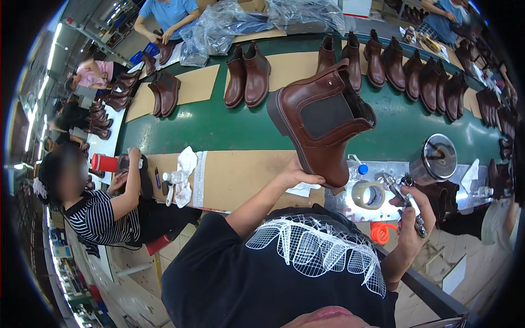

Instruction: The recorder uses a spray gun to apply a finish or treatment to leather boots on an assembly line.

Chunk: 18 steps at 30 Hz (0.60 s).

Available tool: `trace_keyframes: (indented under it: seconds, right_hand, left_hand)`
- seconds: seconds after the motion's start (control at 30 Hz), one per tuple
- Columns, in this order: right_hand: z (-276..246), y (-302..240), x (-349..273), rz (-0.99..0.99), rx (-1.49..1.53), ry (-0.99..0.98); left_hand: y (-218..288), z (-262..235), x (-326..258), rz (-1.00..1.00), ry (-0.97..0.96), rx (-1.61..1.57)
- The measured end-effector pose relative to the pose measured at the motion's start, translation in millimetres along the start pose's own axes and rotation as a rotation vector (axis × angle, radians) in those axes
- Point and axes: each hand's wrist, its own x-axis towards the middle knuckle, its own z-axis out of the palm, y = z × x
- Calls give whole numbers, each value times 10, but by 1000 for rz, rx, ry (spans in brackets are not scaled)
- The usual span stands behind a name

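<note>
A brown leather ankle boot (pixel 322 153) with a dark elastic side panel is held up over the front of the bench, toe pointing down towards me. My left hand (pixel 297 174) grips it at the toe, thumb on the upper. In my right hand (pixel 419 214) is a metal spray gun (pixel 395 188), its nozzle end directed up and left, a little apart from the boot. Just left of the spray gun sit a roll of clear tape (pixel 368 195) and a bottle with a blue cap (pixel 362 170). An orange coiled hose (pixel 381 233) hangs below the bench edge.
Brown boots (pixel 394 65) line the far side of the green bench (pixel 219 131). A round lidded container (pixel 435 161) stands at right. Cardboard (pixel 240 172), a white cloth (pixel 186 164) and a small bottle (pixel 173 177) lie at left. A person in stripes (pixel 104 218) works close by on the left.
</note>
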Motion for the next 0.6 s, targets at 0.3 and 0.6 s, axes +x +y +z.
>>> trace_keyframes:
  seconds: [0.3, 0.6]
  right_hand:
    - [137, -328, 167, -112, -35, 84]
    - [211, -249, 370, -179, -46, 56]
  left_hand:
    - [-222, 160, -97, 134, 151, 331]
    - [-190, 184, -141, 104, 153, 269]
